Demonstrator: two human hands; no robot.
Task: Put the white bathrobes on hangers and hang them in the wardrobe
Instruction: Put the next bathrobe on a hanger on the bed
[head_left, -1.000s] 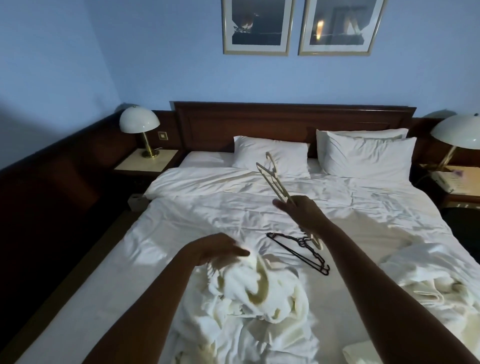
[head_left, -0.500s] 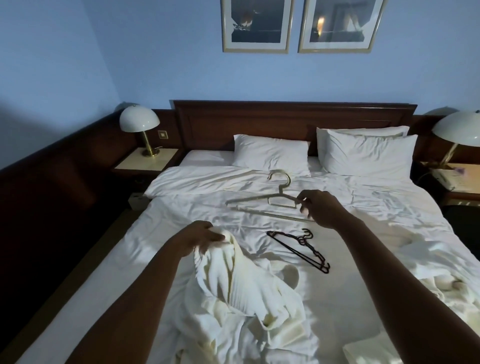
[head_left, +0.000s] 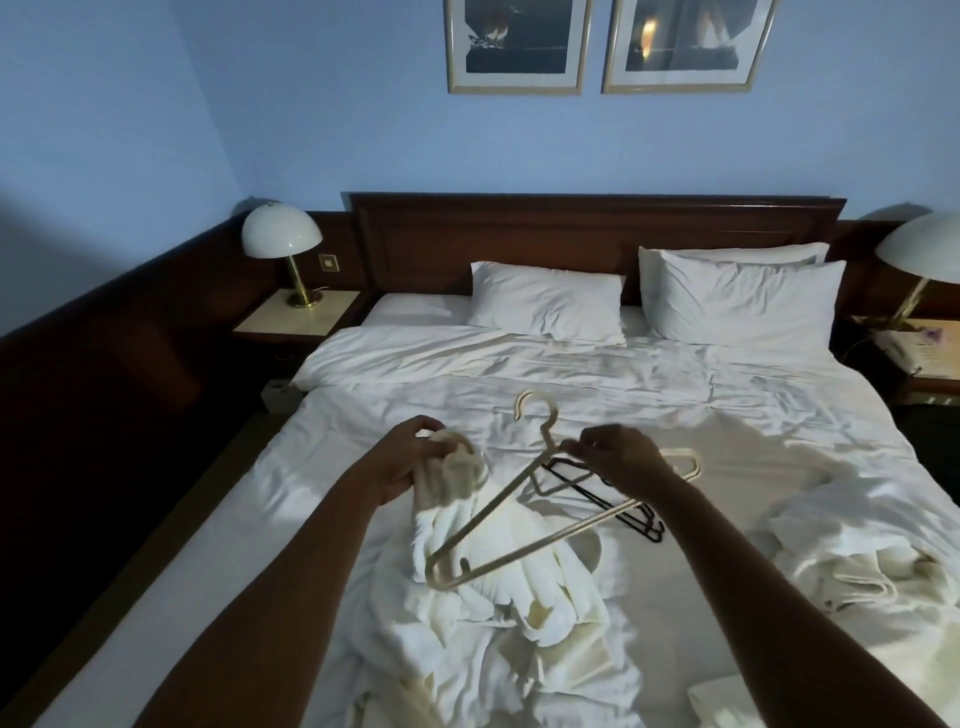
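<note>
White bathrobe (head_left: 498, 597) lies bunched on the bed (head_left: 322, 519) at lower centre of the frame, one end gathered up in my left hand (head_left: 410, 457), which grips the cloth. My right hand (head_left: 618, 457), at centre, pinches a cream hanger (head_left: 519, 514) near its hook, holding it tilted over the robe. Black hangers (head_left: 608, 499) lie on the sheet just beneath it, and another cream hanger (head_left: 685, 462) shows behind my right hand. A second bathrobe (head_left: 852, 556) sits crumpled at the right edge.
</note>
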